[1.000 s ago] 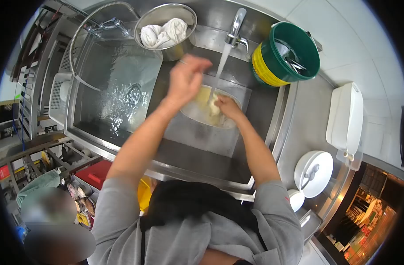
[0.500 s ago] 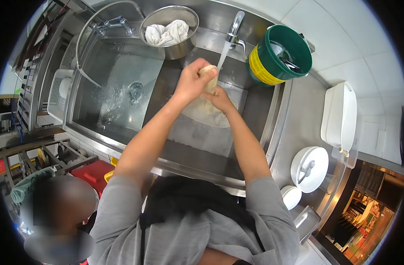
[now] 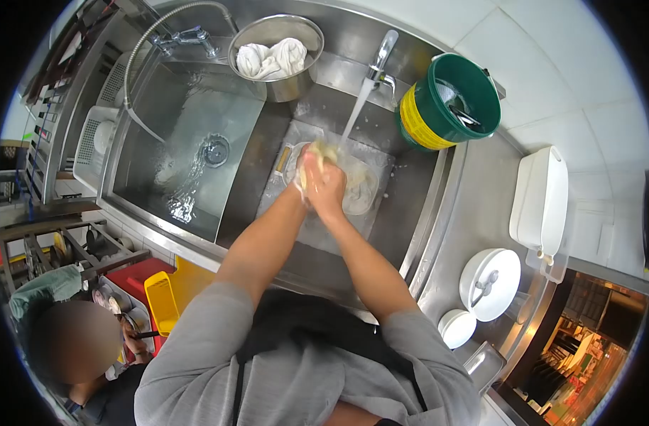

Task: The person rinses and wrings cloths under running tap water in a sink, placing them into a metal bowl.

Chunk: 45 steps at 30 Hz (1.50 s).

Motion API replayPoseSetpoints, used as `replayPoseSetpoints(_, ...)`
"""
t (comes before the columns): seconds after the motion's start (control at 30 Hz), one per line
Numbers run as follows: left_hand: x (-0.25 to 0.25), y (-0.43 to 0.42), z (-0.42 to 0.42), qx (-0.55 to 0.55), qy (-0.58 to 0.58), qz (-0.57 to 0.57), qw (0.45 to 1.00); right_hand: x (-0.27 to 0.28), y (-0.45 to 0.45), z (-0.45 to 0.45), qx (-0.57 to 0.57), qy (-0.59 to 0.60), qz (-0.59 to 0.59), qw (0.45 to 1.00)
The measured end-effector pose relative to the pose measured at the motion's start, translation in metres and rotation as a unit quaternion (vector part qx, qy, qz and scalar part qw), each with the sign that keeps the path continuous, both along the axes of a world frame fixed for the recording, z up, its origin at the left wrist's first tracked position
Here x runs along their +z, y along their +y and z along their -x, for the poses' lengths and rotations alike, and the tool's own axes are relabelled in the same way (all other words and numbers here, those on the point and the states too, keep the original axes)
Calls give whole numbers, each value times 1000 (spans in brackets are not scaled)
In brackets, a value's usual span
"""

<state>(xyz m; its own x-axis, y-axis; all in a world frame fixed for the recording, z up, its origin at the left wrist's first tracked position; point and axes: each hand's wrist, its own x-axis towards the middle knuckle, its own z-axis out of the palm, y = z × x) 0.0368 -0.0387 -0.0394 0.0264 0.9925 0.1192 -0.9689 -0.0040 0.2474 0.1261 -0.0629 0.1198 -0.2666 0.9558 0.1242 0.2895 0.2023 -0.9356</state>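
Both of my hands press together low over the right sink basin [image 3: 268, 241], left of the running tap. Squeezed between them is a soft, wet, pale yellowish cloth [image 3: 326, 150], bunched up and partly hidden by fingers. My left hand [image 3: 304, 167] wraps it from the left; my right hand [image 3: 326, 186] closes over it from the right, knuckles up. Beneath them, in shallow water, sits a pale oval container [image 3: 361, 190] with whitish contents I cannot make out. Water from the tap [image 3: 383, 53] falls just beyond my hands.
A steel pot [image 3: 290, 89] with white cloths stands behind. At right are a green bucket [image 3: 425, 85], a white container [image 3: 534, 206] and white bowls [image 3: 505, 287]. Water runs in the left basin [image 3: 143, 163]. Another person [image 3: 111, 394] is at lower left.
My hands have come down and toward me from near the tap, carrying the cloth. It was a long upright roll and is now bunched. The other person has shifted.
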Motion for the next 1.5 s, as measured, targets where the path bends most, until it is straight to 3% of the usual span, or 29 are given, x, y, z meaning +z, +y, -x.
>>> replayPoseSetpoints(0.07,9,-14,-10,57,-11,133,989,-16,30,-1,11,-215,21,976)
replayPoseSetpoints(0.1,49,-11,-15,86,68,220,969,-25,50,-1,16,-316,32,948)
replayPoseSetpoints(0.17,128,-4,-29,141,223,387,884,-37,83,-15,12,-207,81,975)
replayPoseSetpoints(0.2,112,-5,-26,150,235,360,890,-56,104,-15,8,-241,73,968)
replayPoseSetpoints(0.27,120,-15,-12,76,402,316,856,-85,131,-21,-3,-314,60,947)
replayPoseSetpoints(0.3,124,-19,-1,39,482,287,827,-88,138,-27,18,-266,94,959)
replayPoseSetpoints(0.37,116,-30,30,35,649,250,718,-65,145,-34,64,-168,159,971)
replayPoseSetpoints(0.4,109,-35,39,31,722,231,652,-64,151,-39,127,-46,291,947)
replayPoseSetpoints(0.5,119,-34,41,160,597,247,747,-4,129,-50,210,39,283,935)
replayPoseSetpoints(0.53,131,-29,48,164,627,226,727,-6,127,-53,226,64,246,940)
replayPoseSetpoints(0.63,187,-12,46,224,600,177,747,-7,131,-64,240,-193,20,951)
replayPoseSetpoints(0.73,208,-8,55,237,600,156,748,-26,136,-75,191,-263,22,945)
replayPoseSetpoints(0.83,143,-14,78,224,695,206,651,-22,133,-73,114,30,215,969)
replayPoseSetpoints(0.87,152,-23,71,120,729,306,600,-18,128,-67,161,9,170,972)
replayPoseSetpoints(0.9,131,-27,63,108,808,264,516,-15,119,-61,163,23,197,966)
replayPoseSetpoints(0.93,104,-36,47,225,883,95,401,10,100,-48,167,36,225,959)
replayPoseSetpoints(0.97,89,-38,29,219,860,66,455,23,85,-39,170,47,252,951)
replayPoseSetpoints(1.03,86,-35,4,167,759,139,613,24,79,-32,118,114,296,941)
replayPoseSetpoints(1.1,97,-29,-8,60,540,324,774,32,75,-38,46,240,339,909)
replayPoseSetpoints(1.13,109,-25,-14,94,494,355,788,33,75,-47,30,295,328,897)
replayPoseSetpoints(1.2,129,-18,-20,141,352,352,856,-20,76,-58,-59,281,364,886)
replayPoseSetpoints(1.27,140,-13,-28,162,225,339,899,-44,67,-59,-102,230,424,870)
replayPoseSetpoints(1.33,145,-11,-35,163,118,322,925,-37,69,-42,-80,384,466,793)
replayPoseSetpoints(1.37,140,-13,-33,149,127,327,925,-34,69,-34,-69,456,485,743)
replayPoseSetpoints(1.4,133,-15,-30,136,137,331,924,-35,74,-30,12,483,500,718)
replayPoseSetpoints(1.43,133,-17,-27,123,147,336,922,-39,79,-23,-27,456,486,745)
replayPoseSetpoints(1.5,132,-15,-29,170,281,398,857,-46,85,-10,-108,398,449,793)
